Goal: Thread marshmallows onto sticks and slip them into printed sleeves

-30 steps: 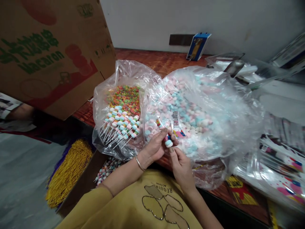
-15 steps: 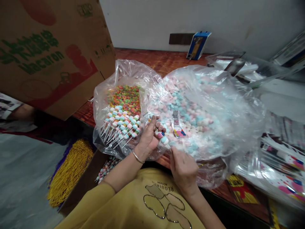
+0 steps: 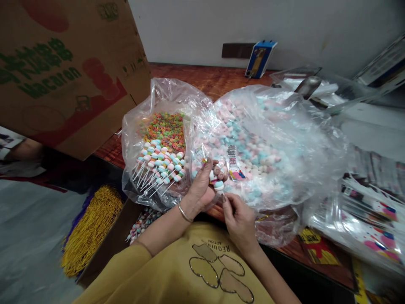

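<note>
Wrapped around a marshmallow skewer (image 3: 218,185) in a clear printed packet (image 3: 200,153) is my left hand (image 3: 204,188), its fingers curled over the middle. A blue-and-white marshmallow pokes out below them. My right hand (image 3: 239,217) is closed in a pinch at the skewer's lower end; whether it grips stick or film is too small to tell. Another printed packet (image 3: 236,164) lies just beyond, on a big clear bag (image 3: 268,126) of pink, blue and white marshmallows. To the left, finished marshmallow skewers (image 3: 160,162) rest beside colourful ring-shaped pieces (image 3: 167,128) in an open clear bag (image 3: 129,126).
A large cardboard box (image 3: 101,97) stands at left. Below it, yellow beaded strands (image 3: 93,230) hang beside a carton with more skewers (image 3: 144,223). A metal scoop (image 3: 307,86) and a blue device (image 3: 261,59) are at the back; printed packets (image 3: 376,236) are stacked right.
My left hand has shifted slightly right and down with the packet. The right hand has turned a little, showing more of its thumb and curled fingers. The view has shifted slightly.
</note>
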Demonstrator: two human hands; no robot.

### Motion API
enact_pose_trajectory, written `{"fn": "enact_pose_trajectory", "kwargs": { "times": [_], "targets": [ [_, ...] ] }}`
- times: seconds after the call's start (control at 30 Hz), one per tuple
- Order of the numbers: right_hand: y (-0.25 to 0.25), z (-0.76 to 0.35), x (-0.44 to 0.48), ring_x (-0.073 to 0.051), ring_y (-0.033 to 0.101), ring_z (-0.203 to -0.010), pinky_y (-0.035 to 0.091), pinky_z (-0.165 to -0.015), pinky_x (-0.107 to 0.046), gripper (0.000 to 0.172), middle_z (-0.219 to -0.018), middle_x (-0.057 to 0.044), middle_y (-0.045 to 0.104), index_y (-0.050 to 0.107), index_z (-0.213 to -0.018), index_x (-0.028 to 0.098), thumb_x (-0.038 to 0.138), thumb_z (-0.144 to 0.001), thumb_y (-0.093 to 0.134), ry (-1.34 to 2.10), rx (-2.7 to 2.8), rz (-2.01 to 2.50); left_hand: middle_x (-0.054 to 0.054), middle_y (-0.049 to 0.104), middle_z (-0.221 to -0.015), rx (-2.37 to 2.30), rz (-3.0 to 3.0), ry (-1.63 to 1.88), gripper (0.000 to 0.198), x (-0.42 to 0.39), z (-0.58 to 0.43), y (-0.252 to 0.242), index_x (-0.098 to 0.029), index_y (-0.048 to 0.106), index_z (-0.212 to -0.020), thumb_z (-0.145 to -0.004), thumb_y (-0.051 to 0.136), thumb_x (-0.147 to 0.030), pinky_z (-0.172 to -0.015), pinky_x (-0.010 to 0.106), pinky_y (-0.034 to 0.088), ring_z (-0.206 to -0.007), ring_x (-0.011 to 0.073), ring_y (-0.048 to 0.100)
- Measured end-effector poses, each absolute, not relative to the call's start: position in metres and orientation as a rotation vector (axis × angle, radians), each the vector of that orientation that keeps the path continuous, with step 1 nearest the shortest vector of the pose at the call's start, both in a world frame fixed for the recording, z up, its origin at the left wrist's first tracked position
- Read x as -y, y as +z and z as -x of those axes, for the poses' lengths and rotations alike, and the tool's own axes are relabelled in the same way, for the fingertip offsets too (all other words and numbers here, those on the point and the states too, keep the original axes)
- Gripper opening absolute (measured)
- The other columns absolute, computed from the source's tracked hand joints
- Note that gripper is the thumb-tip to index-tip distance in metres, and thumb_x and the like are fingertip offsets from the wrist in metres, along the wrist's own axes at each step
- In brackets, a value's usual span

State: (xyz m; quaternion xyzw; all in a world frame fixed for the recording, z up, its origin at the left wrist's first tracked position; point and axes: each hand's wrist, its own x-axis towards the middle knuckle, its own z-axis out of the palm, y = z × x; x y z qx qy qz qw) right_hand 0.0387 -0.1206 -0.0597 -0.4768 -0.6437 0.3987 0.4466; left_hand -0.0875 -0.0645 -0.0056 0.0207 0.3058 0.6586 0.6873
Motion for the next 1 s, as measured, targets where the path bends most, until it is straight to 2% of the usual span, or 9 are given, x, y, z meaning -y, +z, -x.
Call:
{"fn": "enact_pose_trajectory", "kwargs": {
  "times": [0.03,0.17,0.3,0.43,0.57,0.7,0.8,0.9,1.0],
  "targets": [
    [-0.063,-0.041,0.12,-0.017,0.061,-0.067,0.046,-0.065,-0.029,0.023,-0.077,-0.006,0.07,0.073,-0.098,0.02,0.038,-0.098,0.059,0.808,1.711,1.18,-0.007,0.045,-0.059,-0.699,-0.031,1.476,0.038,0.063,0.089,-0.005,-0.015,0.06,-0.082,-0.077,0.085,-0.043,-0.057,0.02,0.046,-0.052,0.0064,0.047],
    [-0.074,-0.048,0.119,-0.015,0.055,-0.057,0.041,-0.064,-0.031,0.021,-0.062,-0.002,0.064,0.072,-0.112,0.016,0.02,-0.1,0.055,0.128,2.103,1.027,-0.006,0.048,-0.059,-0.726,0.004,1.467,0.037,0.059,0.094,0.0,-0.016,0.058,-0.08,-0.08,0.082,-0.045,-0.059,0.022,0.05,-0.051,0.0073,0.048],
    [-0.073,-0.045,0.118,-0.015,0.055,-0.055,0.039,-0.063,-0.031,0.022,-0.06,-0.001,0.064,0.068,-0.117,0.014,0.014,-0.101,0.053,-0.084,2.155,0.942,-0.006,0.048,-0.058,-0.724,0.008,1.473,0.041,0.061,0.087,-0.002,-0.017,0.054,-0.076,-0.082,0.078,-0.05,-0.059,0.023,0.051,-0.05,0.0078,0.047],
    [-0.063,-0.04,0.119,-0.016,0.063,-0.062,0.045,-0.063,-0.028,0.018,-0.078,-0.006,0.074,0.067,-0.111,0.016,0.018,-0.102,0.052,0.212,1.959,1.069,-0.005,0.049,-0.058,-0.714,0.059,1.448,0.044,0.065,0.08,-0.009,-0.017,0.053,-0.076,-0.079,0.08,-0.051,-0.06,0.023,0.052,-0.052,0.0083,0.049],
    [-0.057,-0.041,0.12,-0.016,0.068,-0.067,0.052,-0.063,-0.026,0.016,-0.083,-0.002,0.074,0.066,-0.107,0.02,0.025,-0.103,0.051,0.612,1.794,1.178,-0.002,0.059,-0.069,-0.678,0.026,1.468,0.038,0.064,0.087,-0.012,-0.015,0.06,-0.084,-0.076,0.086,-0.042,-0.061,0.022,0.051,-0.061,0.0098,0.059],
    [-0.064,-0.046,0.119,-0.019,0.068,-0.067,0.051,-0.064,-0.029,0.021,-0.084,-0.008,0.075,0.069,-0.115,0.017,0.025,-0.1,0.056,0.355,1.906,1.156,-0.005,0.057,-0.07,-0.691,-0.079,1.528,0.033,0.061,0.097,-0.008,-0.015,0.063,-0.089,-0.073,0.089,-0.028,-0.066,0.022,0.052,-0.06,0.0082,0.058],
    [-0.067,-0.049,0.12,-0.019,0.065,-0.065,0.049,-0.065,-0.03,0.022,-0.08,-0.01,0.075,0.074,-0.109,0.016,0.023,-0.099,0.056,0.302,1.967,1.108,-0.006,0.053,-0.065,-0.737,-0.087,1.538,0.036,0.059,0.1,-0.005,-0.016,0.062,-0.086,-0.076,0.087,-0.039,-0.063,0.022,0.051,-0.054,0.0072,0.054],
    [-0.063,-0.049,0.124,-0.018,0.063,-0.066,0.049,-0.064,-0.029,0.024,-0.082,-0.007,0.074,0.075,-0.106,0.02,0.031,-0.101,0.054,0.778,1.82,1.132,-0.007,0.05,-0.061,-0.712,-0.08,1.567,0.042,0.058,0.102,-0.006,-0.017,0.06,-0.084,-0.076,0.084,-0.051,-0.06,0.021,0.048,-0.052,0.0068,0.051],
    [-0.058,-0.044,0.13,-0.012,0.046,-0.048,0.038,-0.047,-0.023,0.031,-0.056,0.003,0.054,0.072,-0.094,0.021,0.046,-0.1,0.055,1.431,1.436,1.149,-0.008,0.048,-0.06,-0.64,-0.093,1.582,0.045,0.059,0.103,-0.009,-0.018,0.058,-0.084,-0.076,0.082,-0.055,-0.06,0.021,0.048,-0.05,0.0062,0.049]
  ]
}}
